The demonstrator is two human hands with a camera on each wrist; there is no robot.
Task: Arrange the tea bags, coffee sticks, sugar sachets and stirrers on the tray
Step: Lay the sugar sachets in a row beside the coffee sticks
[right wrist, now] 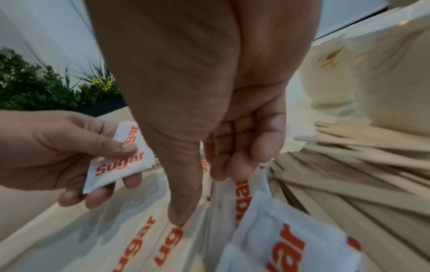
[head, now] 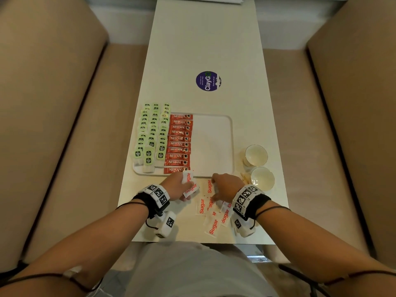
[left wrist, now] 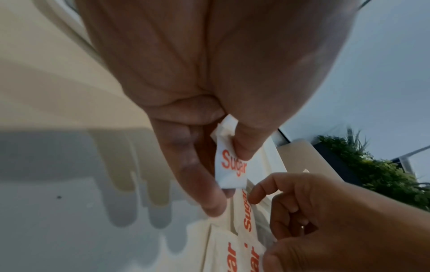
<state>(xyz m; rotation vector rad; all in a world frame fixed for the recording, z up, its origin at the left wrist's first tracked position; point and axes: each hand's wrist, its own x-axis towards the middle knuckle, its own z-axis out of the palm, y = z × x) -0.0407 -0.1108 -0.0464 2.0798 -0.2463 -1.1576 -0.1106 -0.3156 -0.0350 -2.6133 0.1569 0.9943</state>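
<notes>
My left hand [head: 186, 186] hovers just below the white tray [head: 214, 144] and pinches two sugar sachets [left wrist: 229, 171] between thumb and fingers. My right hand [right wrist: 201, 195] is down on the loose pile of sugar sachets [head: 211, 211] on the table. Its curled fingertips and thumb close on one sachet [right wrist: 242, 197] there. Green tea bags [head: 152, 136] lie in rows on the tray's left part. Red coffee sticks [head: 179, 142] form a column beside them. Wooden stirrers [right wrist: 349, 174] lie in a heap right of my right hand.
Two white cups [head: 256, 156] [head: 262, 179] stand on the table to the right of the tray, by the stirrers. The tray's right half is bare. A round purple sticker [head: 208, 81] marks the table farther away. Beige seats flank the narrow table.
</notes>
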